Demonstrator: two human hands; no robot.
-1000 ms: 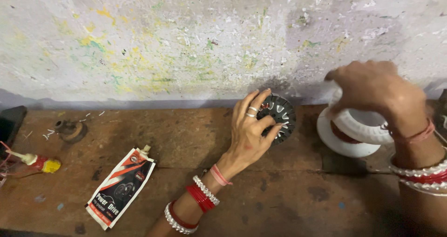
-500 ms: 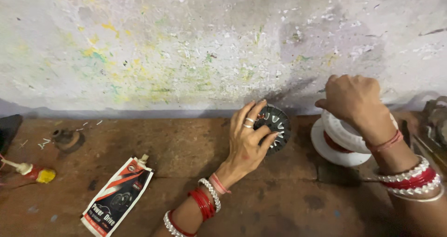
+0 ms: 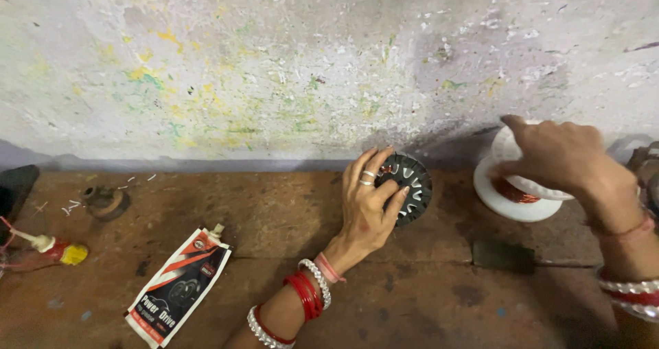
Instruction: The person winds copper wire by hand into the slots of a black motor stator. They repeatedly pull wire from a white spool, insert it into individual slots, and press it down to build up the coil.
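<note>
My left hand (image 3: 368,202) grips a round black slotted stator core (image 3: 410,185), holding it on edge against the foot of the wall. Copper winding shows between its teeth near my fingers. My right hand (image 3: 559,158) rests on top of a white plastic spool (image 3: 511,196) wound with copper wire, fingers bent over its upper flange. The spool stands on the brown wooden bench just right of the core. Red and white bangles circle both wrists.
A paint-spattered wall (image 3: 288,67) rises behind the bench. A white, red and black pouch (image 3: 177,287) lies at the front left. A small glue bottle with a yellow cap (image 3: 48,247) and a rusty round part (image 3: 106,201) sit far left. A dark patch (image 3: 504,254) marks the bench.
The view has shifted slightly. My right hand has settled lower on the spool's top. My left hand keeps its hold on the core.
</note>
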